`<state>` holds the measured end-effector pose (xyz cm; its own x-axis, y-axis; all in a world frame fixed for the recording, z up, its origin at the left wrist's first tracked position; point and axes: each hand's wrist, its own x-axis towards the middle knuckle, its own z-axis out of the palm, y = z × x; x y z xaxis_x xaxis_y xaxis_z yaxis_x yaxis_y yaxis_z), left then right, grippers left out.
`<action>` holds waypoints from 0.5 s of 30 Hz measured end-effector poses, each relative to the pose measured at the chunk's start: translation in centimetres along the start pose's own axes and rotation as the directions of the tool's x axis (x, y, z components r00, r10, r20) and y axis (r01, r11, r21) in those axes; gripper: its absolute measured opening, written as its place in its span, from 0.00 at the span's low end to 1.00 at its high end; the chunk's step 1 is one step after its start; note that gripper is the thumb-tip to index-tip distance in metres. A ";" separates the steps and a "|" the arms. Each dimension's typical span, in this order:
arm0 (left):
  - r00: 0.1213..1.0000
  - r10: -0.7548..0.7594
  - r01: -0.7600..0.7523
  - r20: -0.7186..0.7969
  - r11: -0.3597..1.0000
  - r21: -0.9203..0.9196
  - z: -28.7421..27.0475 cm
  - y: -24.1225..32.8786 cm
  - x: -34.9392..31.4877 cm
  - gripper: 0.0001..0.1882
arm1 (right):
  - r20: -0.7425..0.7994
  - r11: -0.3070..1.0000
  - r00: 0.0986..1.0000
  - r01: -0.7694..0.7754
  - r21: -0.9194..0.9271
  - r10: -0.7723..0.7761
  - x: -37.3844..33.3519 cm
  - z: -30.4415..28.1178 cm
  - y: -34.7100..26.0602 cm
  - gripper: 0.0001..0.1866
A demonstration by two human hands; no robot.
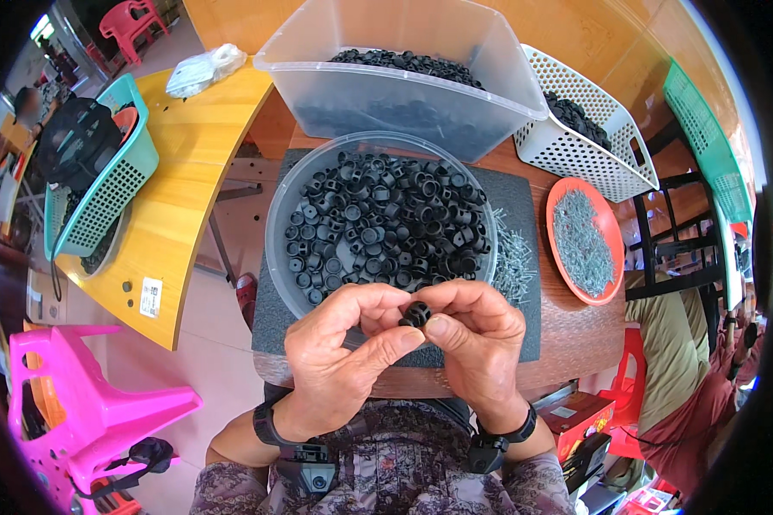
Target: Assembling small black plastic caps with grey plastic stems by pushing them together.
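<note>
A small round black plastic part (pixel 416 315) is pinched between my two hands, just over the near rim of a clear round tub. My left hand (pixel 345 333) grips it from the left with thumb and fingers. From the right, my right hand (pixel 479 335) has thumb and forefinger closed on the same part. Many similar black ring-shaped parts fill the round tub (pixel 276 249). To the tub's right, a loose pile of thin silvery metal pins (pixel 514 257) lies on a dark grey mat (pixel 524 330). My fingers hide some of the held part.
Behind the tub stands a large translucent bin (pixel 386 103) of black pieces, beside a white perforated basket (pixel 610 163). A red plate (pixel 614 249) of metal pins sits right. Left are a yellow table (pixel 189 154), a green basket (pixel 120 189) and a pink stool (pixel 103 386). Another person's legs (pixel 674 360) show right.
</note>
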<state>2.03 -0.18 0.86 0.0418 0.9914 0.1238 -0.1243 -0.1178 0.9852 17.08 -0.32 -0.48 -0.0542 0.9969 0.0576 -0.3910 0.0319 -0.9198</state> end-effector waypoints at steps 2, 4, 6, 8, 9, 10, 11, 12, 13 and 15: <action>1.000 0.020 -0.021 0.009 0.999 0.035 0.0 0.0 -0.1 0.14 | -0.038 0.998 0.999 -0.031 0.059 0.034 -0.3 0.1 -0.2 0.11; 0.999 0.031 -0.032 0.022 0.998 0.049 -0.2 -0.2 0.0 0.14 | -0.007 0.999 1.000 0.026 0.035 -0.026 0.0 0.0 0.1 0.11; 0.999 0.042 -0.045 0.034 0.997 0.064 -0.2 -0.3 0.1 0.15 | 0.026 0.996 0.996 0.084 0.012 -0.084 0.1 -0.1 0.2 0.11; 0.996 0.077 -0.080 0.037 0.993 0.081 -0.2 -0.4 0.2 0.15 | 0.027 0.997 0.996 0.081 0.000 -0.081 0.1 -0.1 0.1 0.11; 0.996 0.075 -0.079 0.042 0.993 0.082 -0.2 -0.3 0.3 0.15 | 0.022 0.997 0.996 0.082 0.002 -0.082 0.1 -0.1 0.1 0.11; 0.995 0.092 -0.096 0.044 0.990 0.104 -0.2 -0.3 0.3 0.15 | 0.025 0.996 0.996 0.085 -0.019 -0.084 0.0 -0.2 0.1 0.11; 0.993 0.108 -0.113 0.046 0.986 0.125 -0.2 -0.3 0.3 0.15 | 0.026 0.995 0.996 0.088 -0.040 -0.087 0.0 -0.2 0.2 0.11; 0.993 0.107 -0.112 0.052 0.986 0.126 -0.2 -0.4 0.3 0.15 | 0.021 0.995 0.996 0.089 -0.039 -0.088 0.1 -0.2 0.2 0.11; 0.991 0.123 -0.129 0.051 0.982 0.141 -0.2 -0.5 0.3 0.15 | 0.027 0.992 0.994 0.109 -0.063 -0.107 0.2 -0.2 0.2 0.11; 0.989 0.138 -0.145 0.056 0.977 0.156 -0.2 -0.5 0.3 0.15 | 0.030 0.988 0.991 0.129 -0.086 -0.127 0.1 -0.3 0.1 0.11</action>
<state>1.91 0.19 0.34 0.0793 0.9609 0.2653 0.0274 -0.2682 0.9630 17.31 -0.16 -0.67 -0.0316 0.9821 0.1856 -0.3138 0.1666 -0.9348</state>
